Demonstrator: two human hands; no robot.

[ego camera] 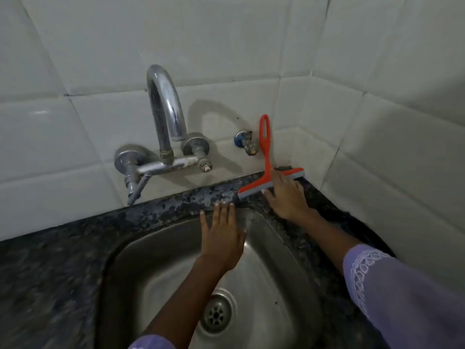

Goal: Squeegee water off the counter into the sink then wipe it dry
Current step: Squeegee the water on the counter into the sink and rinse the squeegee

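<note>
The dark stone surface (176,201) rims the steel sink (176,268). At its back corner leans the squeegee (270,183) (light, stiff plastic; best gripped by the handle). Right hand (286,195) presses its blade, fingers spread; left hand (221,235) lies flat, empty.

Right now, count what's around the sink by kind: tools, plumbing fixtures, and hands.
Tools: 1, the red squeegee
Plumbing fixtures: 4, the faucet, the small valve, the sink, the drain
Hands: 2, left hand, right hand
Total: 7
</note>
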